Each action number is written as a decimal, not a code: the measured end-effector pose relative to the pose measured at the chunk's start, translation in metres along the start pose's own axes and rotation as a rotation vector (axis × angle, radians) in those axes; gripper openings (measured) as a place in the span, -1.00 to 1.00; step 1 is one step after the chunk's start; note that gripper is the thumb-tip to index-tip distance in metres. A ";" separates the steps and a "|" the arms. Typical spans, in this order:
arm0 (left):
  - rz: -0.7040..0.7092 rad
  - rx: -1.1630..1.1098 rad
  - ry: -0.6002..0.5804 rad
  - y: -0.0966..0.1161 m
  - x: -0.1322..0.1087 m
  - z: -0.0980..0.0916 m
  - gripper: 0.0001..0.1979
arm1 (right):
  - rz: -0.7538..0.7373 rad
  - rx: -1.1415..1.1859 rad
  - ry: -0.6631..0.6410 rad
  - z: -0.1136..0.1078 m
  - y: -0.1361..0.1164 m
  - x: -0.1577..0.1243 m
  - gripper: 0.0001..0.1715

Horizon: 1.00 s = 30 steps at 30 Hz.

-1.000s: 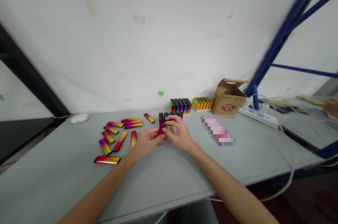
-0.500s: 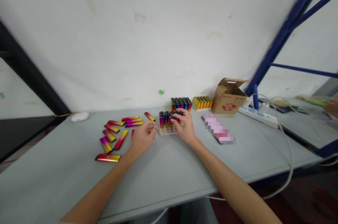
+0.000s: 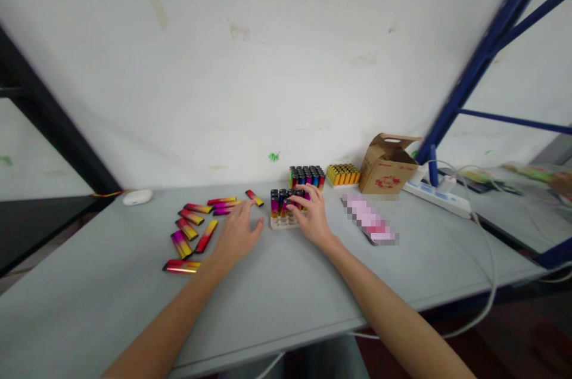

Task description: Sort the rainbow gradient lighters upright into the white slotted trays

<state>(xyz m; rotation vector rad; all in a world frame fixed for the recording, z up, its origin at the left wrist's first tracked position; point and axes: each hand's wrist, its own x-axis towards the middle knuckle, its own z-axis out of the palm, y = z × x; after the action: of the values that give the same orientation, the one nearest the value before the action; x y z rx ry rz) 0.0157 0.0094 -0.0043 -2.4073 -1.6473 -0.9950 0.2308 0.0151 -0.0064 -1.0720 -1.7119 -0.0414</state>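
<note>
My left hand (image 3: 236,236) lies open, fingers spread, low over the grey table (image 3: 277,289) at the right end of several loose red-and-yellow lighters (image 3: 196,227); one lighter seems hidden under it. My right hand (image 3: 313,215) rests on a small pale tray (image 3: 281,223) of upright colourful lighters (image 3: 279,200). Its fingers are curled and pinched on the top of one lighter standing in the tray.
Behind the tray stand a block of dark-capped lighters (image 3: 306,176) and a block of yellow lighters (image 3: 342,174). A cardboard box (image 3: 386,164), a white power strip (image 3: 440,197) with cables, a pink packet (image 3: 369,219) and a white oval object (image 3: 137,196) lie around. Another person's hand (image 3: 563,182) shows at far right.
Both hands held one lighter together in front of the tray. My right hand carried it back into the tray; my left hand let go, opened and moved left toward the loose lighters.
</note>
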 end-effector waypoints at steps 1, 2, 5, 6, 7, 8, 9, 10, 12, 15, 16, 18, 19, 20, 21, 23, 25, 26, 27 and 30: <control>0.029 0.047 -0.037 -0.001 -0.001 0.003 -0.54 | 0.005 -0.011 -0.007 0.000 0.000 0.000 -0.82; 0.063 0.090 -0.075 -0.002 -0.003 0.005 -0.52 | 0.014 -0.023 -0.011 0.001 0.000 0.000 -0.82; 0.146 0.186 -0.151 -0.002 -0.006 0.010 -0.51 | 0.046 -0.055 -0.008 0.001 0.000 0.000 -0.82; 0.161 0.202 -0.164 -0.001 -0.007 0.011 -0.51 | 0.049 -0.059 -0.010 0.001 0.001 0.000 -0.81; 0.169 0.206 -0.175 0.000 -0.008 0.012 -0.50 | 0.044 -0.059 -0.016 0.000 0.001 0.001 -0.80; 0.170 0.198 -0.189 0.000 -0.008 0.012 -0.50 | 0.032 -0.056 -0.023 0.000 0.001 0.001 -0.78; 0.168 0.182 -0.207 0.001 -0.009 0.012 -0.51 | 0.017 -0.053 -0.030 0.000 0.002 0.002 -0.76; 0.163 0.163 -0.225 0.001 -0.009 0.012 -0.51 | 0.001 -0.051 -0.036 0.000 0.002 0.002 -0.74; 0.145 0.126 -0.235 0.002 -0.008 0.012 -0.52 | -0.023 -0.055 -0.043 -0.001 0.003 0.002 -0.71; 0.126 0.085 -0.176 0.002 -0.004 0.009 -0.57 | -0.042 -0.070 -0.061 -0.002 0.004 0.002 -0.67; 0.112 0.076 -0.149 0.001 -0.002 0.008 -0.58 | -0.047 -0.078 -0.067 -0.002 0.004 0.002 -0.66; 0.032 0.086 -0.109 0.000 0.000 0.004 -0.57 | -0.054 -0.094 -0.071 -0.002 0.003 0.002 -0.66; -0.031 0.105 -0.100 -0.002 0.001 0.003 -0.56 | -0.056 -0.099 -0.069 -0.002 0.002 0.002 -0.65; -0.089 0.129 -0.103 -0.003 0.001 0.001 -0.55 | -0.057 -0.102 -0.065 -0.002 0.002 0.001 -0.64; -0.131 0.154 -0.115 -0.005 0.000 0.000 -0.53 | -0.055 -0.101 -0.057 -0.002 0.002 0.001 -0.63; -0.149 0.203 -0.155 -0.007 -0.002 -0.001 -0.53 | -0.048 -0.095 -0.038 -0.003 0.002 0.001 -0.63; -0.117 0.232 -0.191 -0.007 -0.003 -0.001 -0.54 | -0.041 -0.091 -0.017 -0.005 0.004 0.003 -0.65; -0.100 0.235 -0.203 -0.007 -0.004 -0.001 -0.54 | -0.038 -0.093 -0.006 -0.007 0.005 0.004 -0.67; -0.083 0.227 -0.214 -0.005 -0.004 0.000 -0.53 | -0.034 -0.094 0.010 -0.011 0.007 0.006 -0.69; -0.012 0.178 -0.222 -0.002 -0.003 0.002 -0.53 | 0.007 -0.093 0.095 -0.022 0.014 0.013 -0.73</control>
<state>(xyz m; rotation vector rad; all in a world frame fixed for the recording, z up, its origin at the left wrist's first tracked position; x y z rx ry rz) 0.0143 0.0083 -0.0085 -2.4631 -1.7346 -0.5694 0.2563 0.0206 0.0066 -1.1269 -1.6334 -0.1660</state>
